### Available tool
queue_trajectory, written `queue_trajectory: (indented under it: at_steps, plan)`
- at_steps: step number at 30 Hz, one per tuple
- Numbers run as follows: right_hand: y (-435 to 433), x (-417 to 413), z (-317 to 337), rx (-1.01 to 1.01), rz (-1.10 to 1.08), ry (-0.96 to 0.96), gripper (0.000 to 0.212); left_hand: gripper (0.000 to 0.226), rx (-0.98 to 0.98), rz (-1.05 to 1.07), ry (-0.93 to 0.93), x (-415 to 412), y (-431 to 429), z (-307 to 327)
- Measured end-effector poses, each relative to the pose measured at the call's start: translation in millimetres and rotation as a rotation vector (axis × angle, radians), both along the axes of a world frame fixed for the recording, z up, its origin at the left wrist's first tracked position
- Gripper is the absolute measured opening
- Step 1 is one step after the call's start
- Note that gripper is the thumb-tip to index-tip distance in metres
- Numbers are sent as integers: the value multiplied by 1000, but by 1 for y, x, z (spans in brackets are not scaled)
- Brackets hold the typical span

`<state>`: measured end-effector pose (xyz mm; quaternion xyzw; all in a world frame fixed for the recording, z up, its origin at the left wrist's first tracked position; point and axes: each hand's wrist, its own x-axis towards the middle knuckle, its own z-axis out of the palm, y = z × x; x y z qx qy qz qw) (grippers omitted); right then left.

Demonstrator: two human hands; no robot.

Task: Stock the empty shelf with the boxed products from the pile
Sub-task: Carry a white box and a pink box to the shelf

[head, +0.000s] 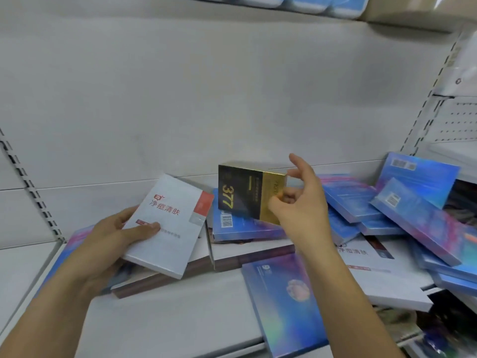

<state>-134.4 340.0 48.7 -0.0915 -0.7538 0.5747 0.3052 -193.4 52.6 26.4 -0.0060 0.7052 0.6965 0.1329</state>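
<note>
My left hand grips a flat white box with red lettering, tilted, above the left side of the white shelf. My right hand pinches the gold end of a black and gold box marked 377, held up over the pile. Under it lies a blue box with a barcode. Several iridescent blue boxes lie jumbled at the right of the shelf. One more blue box lies at the front edge, under my right forearm.
The shelf's white back panel rises behind the pile. Slotted uprights stand at the left and right. An upper shelf with pale blue packs hangs overhead. White and brown flat boxes lie under the held ones.
</note>
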Motion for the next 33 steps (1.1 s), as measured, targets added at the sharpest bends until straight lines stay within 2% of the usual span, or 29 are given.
queue_trajectory:
  at_steps: [2,5,8,12,14,19,21,24,28,33]
  plan:
    - [4,-3,8,-34,-3,30,71,44,-23,-54,2,0,-2,1]
    - [15,-7,23,-40,-19,119,62,26,0,16,81,-3,-7,1]
    - [22,-14,39,-32,10,185,58,32,61,104,183,-4,-11,5]
    - [18,-26,34,100,21,115,42,45,154,171,251,-8,-17,6]
    - [15,-27,23,105,43,71,36,45,144,180,279,-7,-16,4]
    - [18,-18,6,227,156,-108,67,40,152,205,335,-3,-11,-5]
    - [20,-16,3,135,155,-145,64,33,186,226,349,-2,-12,-7]
    - [22,-11,3,-83,132,-79,45,30,233,252,367,4,-15,-6]
    - [5,0,5,-306,315,-53,34,30,256,282,346,25,-28,-6]
    - [-44,0,-7,-311,601,-125,41,23,232,433,346,74,-54,-12]
